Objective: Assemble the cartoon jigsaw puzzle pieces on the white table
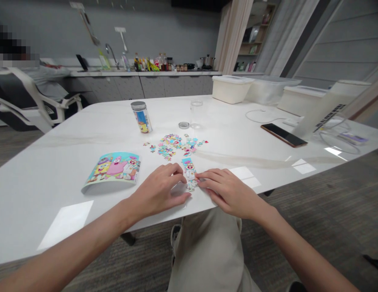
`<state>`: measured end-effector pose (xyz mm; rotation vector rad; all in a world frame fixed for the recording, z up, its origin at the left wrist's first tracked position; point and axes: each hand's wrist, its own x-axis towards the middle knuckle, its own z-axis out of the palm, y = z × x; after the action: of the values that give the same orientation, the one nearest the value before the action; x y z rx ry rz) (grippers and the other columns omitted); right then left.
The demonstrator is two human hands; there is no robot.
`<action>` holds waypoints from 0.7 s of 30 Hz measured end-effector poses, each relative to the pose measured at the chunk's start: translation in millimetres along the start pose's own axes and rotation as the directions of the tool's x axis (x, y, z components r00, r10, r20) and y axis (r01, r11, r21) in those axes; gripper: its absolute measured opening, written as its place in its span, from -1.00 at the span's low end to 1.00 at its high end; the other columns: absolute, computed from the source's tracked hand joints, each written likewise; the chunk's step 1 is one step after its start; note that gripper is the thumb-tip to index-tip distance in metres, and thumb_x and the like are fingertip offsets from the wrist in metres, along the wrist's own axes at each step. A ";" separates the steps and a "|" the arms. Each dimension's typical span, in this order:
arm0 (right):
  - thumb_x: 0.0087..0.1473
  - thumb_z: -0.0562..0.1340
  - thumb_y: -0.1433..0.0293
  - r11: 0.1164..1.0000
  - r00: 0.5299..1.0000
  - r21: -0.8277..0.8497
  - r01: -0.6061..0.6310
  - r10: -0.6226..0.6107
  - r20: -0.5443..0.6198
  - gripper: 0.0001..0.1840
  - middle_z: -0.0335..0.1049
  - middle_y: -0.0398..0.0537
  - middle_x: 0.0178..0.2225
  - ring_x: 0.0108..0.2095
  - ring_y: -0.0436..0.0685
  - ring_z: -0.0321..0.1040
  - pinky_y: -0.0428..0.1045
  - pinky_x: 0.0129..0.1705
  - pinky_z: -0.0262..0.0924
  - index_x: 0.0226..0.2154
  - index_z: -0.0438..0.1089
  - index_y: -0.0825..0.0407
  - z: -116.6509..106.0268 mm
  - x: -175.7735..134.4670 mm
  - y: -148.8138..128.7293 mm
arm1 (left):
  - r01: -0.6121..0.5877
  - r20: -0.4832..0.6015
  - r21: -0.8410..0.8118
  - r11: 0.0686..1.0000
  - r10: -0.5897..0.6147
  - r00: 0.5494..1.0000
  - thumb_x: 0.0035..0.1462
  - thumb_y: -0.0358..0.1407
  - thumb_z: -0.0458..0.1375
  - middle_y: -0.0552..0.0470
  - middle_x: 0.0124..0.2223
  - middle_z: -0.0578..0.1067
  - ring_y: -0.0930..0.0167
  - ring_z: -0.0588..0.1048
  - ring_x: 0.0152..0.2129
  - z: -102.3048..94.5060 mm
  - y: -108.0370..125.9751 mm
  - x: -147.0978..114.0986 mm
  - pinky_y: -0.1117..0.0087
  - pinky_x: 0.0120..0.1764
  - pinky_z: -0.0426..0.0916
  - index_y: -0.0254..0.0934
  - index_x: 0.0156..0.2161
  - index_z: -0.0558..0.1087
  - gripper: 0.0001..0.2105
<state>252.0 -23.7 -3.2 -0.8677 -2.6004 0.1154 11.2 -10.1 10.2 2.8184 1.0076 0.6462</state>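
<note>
A narrow strip of joined jigsaw pieces (190,173), printed with a cartoon figure, lies flat near the table's front edge. My left hand (161,188) is at its left side, fingers curved and thumb held apart, fingertips close to the edge. From the right, my right hand (230,191) lays its outstretched fingertips against the strip's lower part. A heap of loose jigsaw pieces (170,142) spreads just beyond. To the left stands a curled picture sheet (114,168) with several cartoon characters on it.
Behind the heap stand a lidded picture tube (141,117), a clear jar (196,115) and a metal lid (184,125). At right are a phone (283,135), a leaning pale bottle (325,109), a cable and storage boxes (231,89). A person sits in a chair (33,101) at far left.
</note>
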 end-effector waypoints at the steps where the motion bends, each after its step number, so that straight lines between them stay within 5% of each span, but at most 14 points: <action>1: 0.19 0.04 0.49 1.000 1.000 0.001 0.001 -0.001 -0.004 -0.72 0.33 0.05 0.06 0.05 0.18 0.21 0.12 -0.03 0.14 -0.07 0.34 0.05 0.2 0.1 0.0 | 0.032 0.003 -0.036 0.999 -0.032 0.999 0.08 -0.18 0.19 -0.02 -0.25 0.43 0.37 0.41 -0.32 0.3 1.2 0.9 0.29 -0.24 0.35 -0.27 -0.28 0.45 -0.81; 21: 0.17 0.06 0.50 1.000 1.000 -0.009 0.005 -0.005 -0.006 -0.71 0.35 0.07 0.04 0.04 0.20 0.22 0.14 -0.03 0.15 -0.07 0.34 0.06 -0.4 0.5 -1.5 | 0.098 -0.035 -0.177 0.979 -0.105 0.994 0.12 -0.30 0.16 -0.01 -0.26 0.41 0.42 0.43 -0.32 10.1 2.0 6.0 0.33 -0.22 0.40 -0.31 -0.31 0.46 -0.90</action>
<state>250.9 -24.6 -2.3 -0.8631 -2.5995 0.1002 20.8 -7.3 3.7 2.5942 1.0388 0.7486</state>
